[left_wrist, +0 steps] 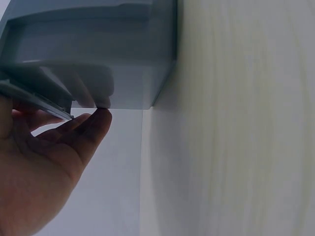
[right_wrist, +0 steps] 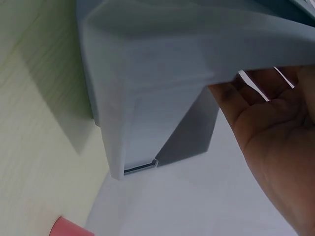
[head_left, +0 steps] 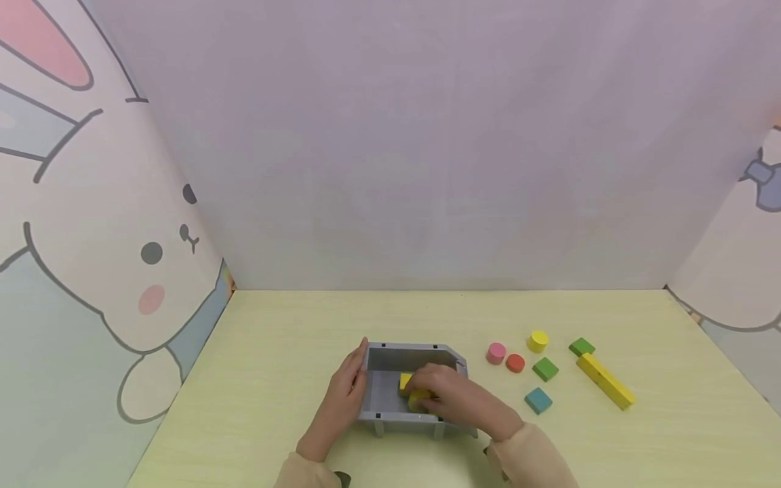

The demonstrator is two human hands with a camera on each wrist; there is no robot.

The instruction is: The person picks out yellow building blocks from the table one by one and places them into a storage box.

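A grey plastic bin (head_left: 381, 390) stands on the table in front of me, its slanted lip toward the right. My left hand (head_left: 346, 393) rests against the bin's left end, its fingers fairly straight; the left wrist view shows fingertips touching the grey wall (left_wrist: 128, 86). My right hand (head_left: 448, 393) reaches inside the bin and pinches a yellow block (head_left: 417, 401) between thumb and fingers, which partly cover it. Just behind that lies another yellow block (head_left: 405, 382). In the right wrist view, the bin's wall (right_wrist: 162, 64) hides the fingertips of the right hand (right_wrist: 275, 128).
Right of the bin lie a pink cylinder (head_left: 496, 352), a red disc (head_left: 515, 363), a yellow cylinder (head_left: 537, 341), two green blocks (head_left: 546, 369), a blue block (head_left: 539, 400) and a long yellow bar (head_left: 606, 381). A pale curtain (head_left: 451, 169) hangs behind the table.
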